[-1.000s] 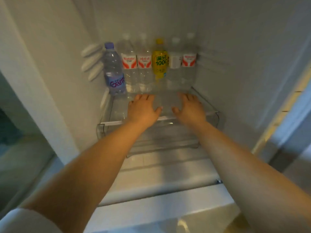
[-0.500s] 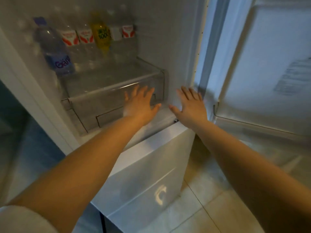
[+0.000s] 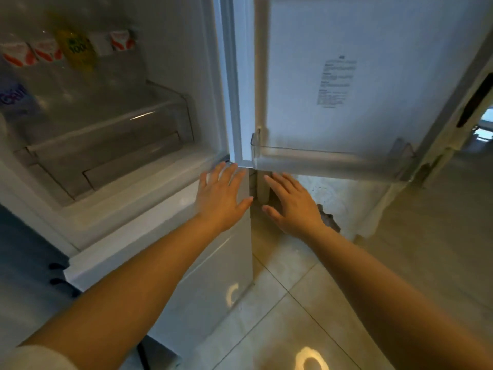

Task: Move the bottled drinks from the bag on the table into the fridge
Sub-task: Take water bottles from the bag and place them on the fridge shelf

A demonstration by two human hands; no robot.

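The open fridge (image 3: 170, 76) fills the left half of the view. Several bottled drinks stand blurred at the back of its shelf: clear bottles with red-and-white labels (image 3: 44, 50), a yellow bottle (image 3: 77, 50) and a blue-labelled bottle (image 3: 14, 98) at the far left. My left hand (image 3: 221, 198) hovers with straight fingers in front of the fridge's lower right corner and holds nothing. My right hand (image 3: 293, 204) is beside it, fingers spread, empty, below the open door. The bag and the table are out of view.
The fridge door (image 3: 373, 76) stands open on the right, with a clear door bin (image 3: 330, 162) along its bottom. A transparent drawer (image 3: 112, 150) sits under the shelf. The closed lower compartment (image 3: 213, 276) is below my left arm. Tiled floor (image 3: 306, 303) lies beneath.
Both hands have come out of the fridge shelf and drawn back, empty. The view has swung right, so the bottles sit at the upper left and the open door appears.
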